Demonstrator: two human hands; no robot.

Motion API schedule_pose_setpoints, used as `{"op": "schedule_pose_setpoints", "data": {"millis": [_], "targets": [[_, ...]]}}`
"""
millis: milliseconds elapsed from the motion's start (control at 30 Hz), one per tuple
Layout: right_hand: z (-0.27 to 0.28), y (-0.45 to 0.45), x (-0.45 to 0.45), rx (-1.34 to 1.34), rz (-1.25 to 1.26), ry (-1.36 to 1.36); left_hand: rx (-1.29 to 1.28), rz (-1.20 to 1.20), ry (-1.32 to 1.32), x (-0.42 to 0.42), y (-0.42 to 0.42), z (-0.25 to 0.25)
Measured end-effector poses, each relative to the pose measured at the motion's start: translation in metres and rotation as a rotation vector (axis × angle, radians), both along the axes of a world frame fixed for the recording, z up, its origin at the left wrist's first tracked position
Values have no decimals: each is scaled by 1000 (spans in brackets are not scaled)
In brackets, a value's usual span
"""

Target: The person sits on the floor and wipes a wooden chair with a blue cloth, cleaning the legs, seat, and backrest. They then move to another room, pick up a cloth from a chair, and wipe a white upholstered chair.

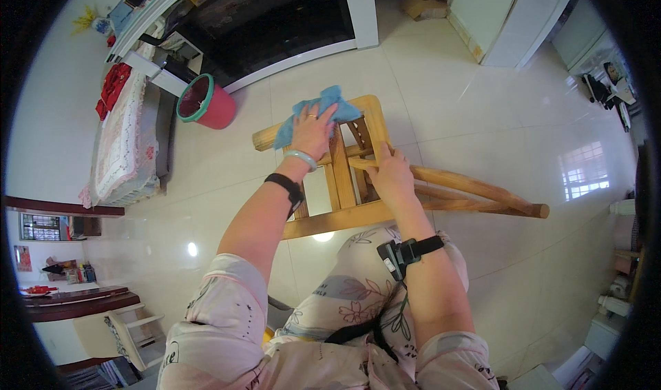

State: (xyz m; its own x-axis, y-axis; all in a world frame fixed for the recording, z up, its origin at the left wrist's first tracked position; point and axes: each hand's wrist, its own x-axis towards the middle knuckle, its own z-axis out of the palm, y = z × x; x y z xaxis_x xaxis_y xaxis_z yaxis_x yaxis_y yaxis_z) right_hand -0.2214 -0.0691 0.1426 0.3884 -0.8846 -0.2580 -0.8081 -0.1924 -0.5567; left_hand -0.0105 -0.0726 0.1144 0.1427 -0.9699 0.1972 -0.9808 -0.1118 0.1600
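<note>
A varnished wooden chair (335,219), tilted over in front of my knees, shows its slatted frame and, to the right, its long curved bars. My left hand (312,134) holds a blue cloth (330,98) draped over the chair's far rail, fingers spread on top of it. With my right hand (391,175) I grip the frame's right side, where a curved bar joins it; the fingertips are partly hidden behind the wood.
Past the chair, a pink bin (219,108) with a green rim stands on the glossy tiled floor (480,111). A bed (129,142) lies to the left. Dark glass panels in a white frame (367,13) rise at the back. A cardboard box (426,5) sits in the far corner.
</note>
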Motion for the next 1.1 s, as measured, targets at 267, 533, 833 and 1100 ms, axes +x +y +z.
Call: {"op": "schedule_pose_setpoints", "data": {"millis": [267, 533, 833, 1100], "targets": [[-1, 0, 1, -6, 1, -11, -7, 148, -50, 84, 61, -15], [-3, -1, 1, -4, -3, -8, -138, 230, -51, 92, 57, 14], [-5, 0, 3, -61, -15, -9, -216, -203, 20, -49, -47, 25], [-2, 0, 1, -23, 16, 17, 32, -124, 26, -47, -34, 5]]}}
